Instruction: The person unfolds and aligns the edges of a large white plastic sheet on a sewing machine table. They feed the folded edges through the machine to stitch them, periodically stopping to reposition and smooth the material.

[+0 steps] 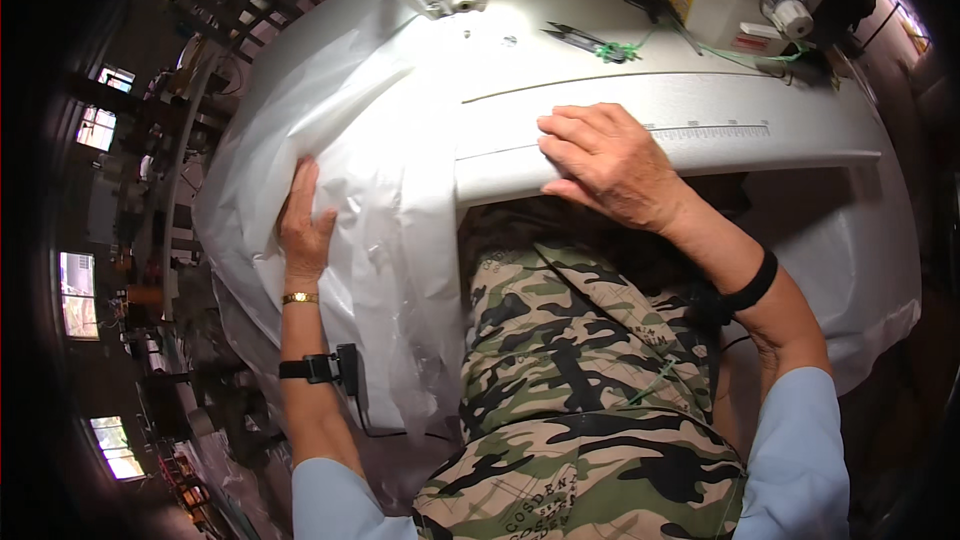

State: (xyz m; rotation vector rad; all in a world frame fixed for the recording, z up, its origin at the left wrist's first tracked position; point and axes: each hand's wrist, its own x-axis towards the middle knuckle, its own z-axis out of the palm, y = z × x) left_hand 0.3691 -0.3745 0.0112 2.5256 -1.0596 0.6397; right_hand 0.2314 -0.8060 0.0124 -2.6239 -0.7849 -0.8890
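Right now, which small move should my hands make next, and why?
Perhaps smooth the white sheet with your left hand: it touches the sheet where folds gather, while your right hand is at the front edge of the worktable.

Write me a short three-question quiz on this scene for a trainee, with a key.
1. Multiple choice: what is the left hand resting against?
A) The machine's handwheel
B) The white sheet
C) The printed ruler scale

2. True or false: the right hand is holding the dark pointed tool.

3. Fill in the gap: the gold-coloured band is worn on the ____ wrist.

Key:
1. B.
2. False: the right hand is near the front edge of the table, while the dark pointed tool lies farther back, beyond the fingers.
3. Left.
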